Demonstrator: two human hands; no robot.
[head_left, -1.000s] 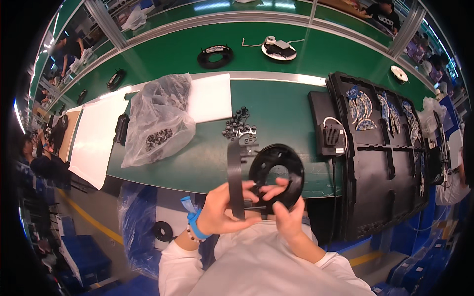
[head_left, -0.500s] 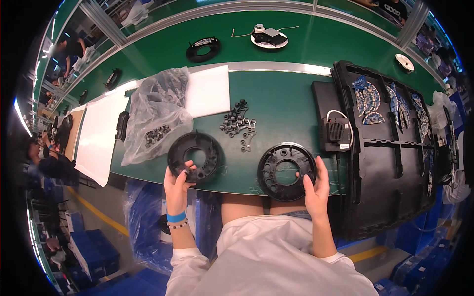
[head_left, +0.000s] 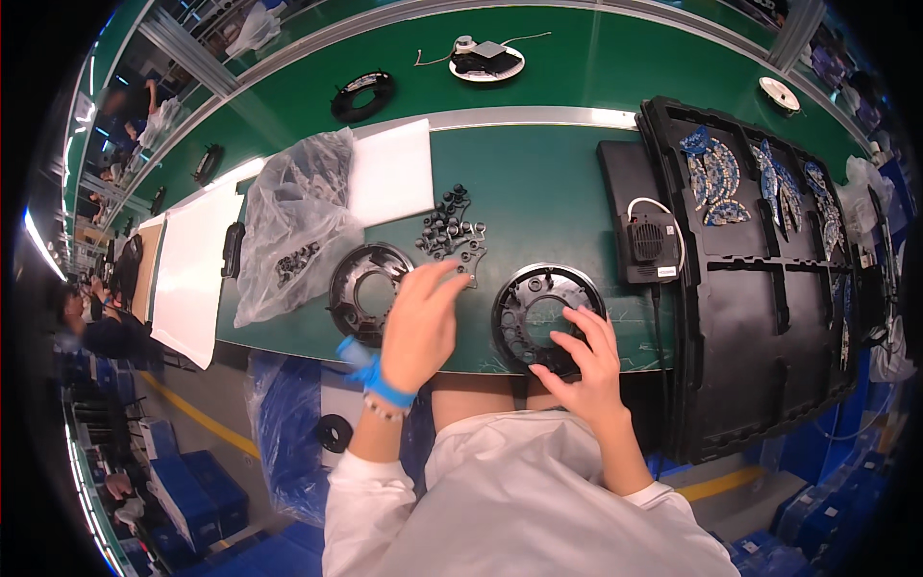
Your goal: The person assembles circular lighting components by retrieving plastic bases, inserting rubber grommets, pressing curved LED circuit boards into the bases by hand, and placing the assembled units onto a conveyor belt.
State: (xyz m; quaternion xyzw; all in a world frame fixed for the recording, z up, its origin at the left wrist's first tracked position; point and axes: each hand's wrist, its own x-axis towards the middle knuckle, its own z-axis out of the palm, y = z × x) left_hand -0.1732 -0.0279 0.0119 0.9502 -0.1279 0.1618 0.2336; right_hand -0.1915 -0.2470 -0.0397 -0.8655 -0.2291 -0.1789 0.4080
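Observation:
Two black plastic rings lie side by side at the green bench's front edge. My left hand [head_left: 421,322], with a blue wristband, is in front of the left ring [head_left: 344,300] and covers part of it. Its fingers stretch toward several small black caps and curved brackets [head_left: 444,229] heaped beyond, and I see nothing held in them. At the right ring [head_left: 510,325], my right hand [head_left: 594,375] is open, fingers spread over the near right side of the rim. Whether those fingertips touch the ring I cannot tell.
Left of the heap lie a clear plastic bag [head_left: 288,231] of small parts and a white foam sheet [head_left: 392,173]. A small black fan unit [head_left: 652,245] and a black compartment tray [head_left: 760,356] holding circuit boards stand right. Behind, a green conveyor [head_left: 577,72] carries ring and disc assemblies.
My left hand has let go of the left ring, now on the bench, and moved right and forward toward the small parts. My right hand has loosened around the right ring.

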